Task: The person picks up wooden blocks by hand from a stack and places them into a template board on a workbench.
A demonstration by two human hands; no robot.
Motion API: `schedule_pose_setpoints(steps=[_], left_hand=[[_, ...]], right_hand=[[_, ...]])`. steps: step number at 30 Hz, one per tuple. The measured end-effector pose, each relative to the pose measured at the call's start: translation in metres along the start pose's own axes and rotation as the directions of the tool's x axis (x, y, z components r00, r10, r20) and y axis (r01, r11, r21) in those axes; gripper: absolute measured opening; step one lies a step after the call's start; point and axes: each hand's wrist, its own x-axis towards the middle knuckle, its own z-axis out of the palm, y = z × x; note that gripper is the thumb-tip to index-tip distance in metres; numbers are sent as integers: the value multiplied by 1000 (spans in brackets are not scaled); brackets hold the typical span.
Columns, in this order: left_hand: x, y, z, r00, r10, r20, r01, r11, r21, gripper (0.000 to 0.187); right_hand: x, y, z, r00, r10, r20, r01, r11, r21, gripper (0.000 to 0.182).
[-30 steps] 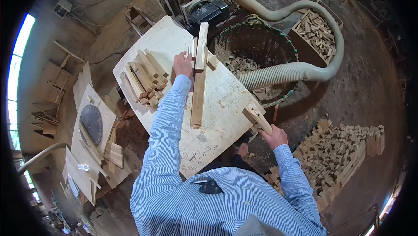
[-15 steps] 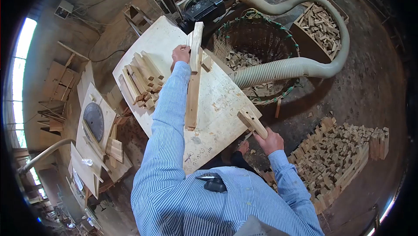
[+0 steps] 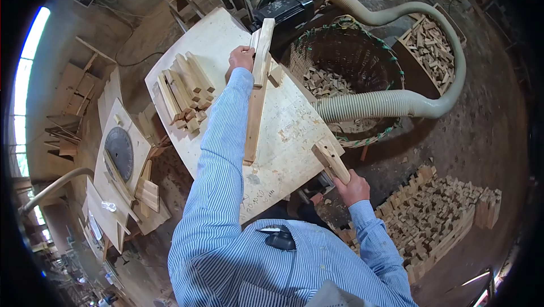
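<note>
My left hand (image 3: pixel 242 59) is closed on a pale wooden strip (image 3: pixel 264 52), which lies along a long brown wooden guide (image 3: pixel 254 128) on the pale machine table (image 3: pixel 226 29). Its fingertips are partly hidden by the wood. At the table's near right corner, my right hand (image 3: pixel 355 187) grips the end of a wooden handle (image 3: pixel 333 160) with dark holes in it. Left of my left forearm lies a stack of square wooden strips (image 3: pixel 184 89). Beside the held strip, a small wooden block (image 3: pixel 275 75) sits at the table's right edge.
A wicker basket (image 3: pixel 391 58) holding wood offcuts stands beyond the table, with a ribbed hose (image 3: pixel 374 105) crossing it. Behind the table is a dark motor (image 3: pixel 286 8). Stacked wood blocks (image 3: pixel 436 210) cover the floor at right. A circular saw blade (image 3: pixel 119 151) lies on a board at left.
The view has shifted slightly, so the basket and motor appear farther right. Both hands keep their holds, the left on the strip and the right on the handle.
</note>
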Motion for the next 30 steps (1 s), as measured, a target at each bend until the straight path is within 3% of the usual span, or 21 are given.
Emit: schedule_pose_setpoints(steps=[10, 12, 14, 18, 26, 28, 30], left_hand=[[-16, 33, -14, 998, 28, -50, -26, 999, 46, 24], [-23, 38, -17, 999, -38, -18, 38, 999, 16, 25], [-27, 43, -19, 994, 66, -83, -56, 991, 119, 26], [-30, 48, -19, 991, 94, -97, -80, 987, 140, 26], [-33, 42, -17, 997, 46, -57, -43, 998, 46, 30], [-37, 50, -24, 998, 49, -33, -45, 994, 95, 33], [-47, 62, -34, 998, -61, 25, 62, 998, -6, 30]], right_hand=[[11, 10, 23, 997, -36, -62, 38, 999, 22, 54], [10, 9, 24, 997, -33, -68, 37, 997, 60, 56], [9, 7, 23, 998, -21, -64, 25, 998, 62, 57], [8, 9, 23, 999, 9, -32, -7, 999, 53, 64], [4, 10, 18, 999, 2, -39, 1, 997, 80, 64], [3, 9, 16, 998, -10, -57, 15, 996, 94, 63], [1, 7, 11, 999, 13, -36, -10, 996, 89, 62]])
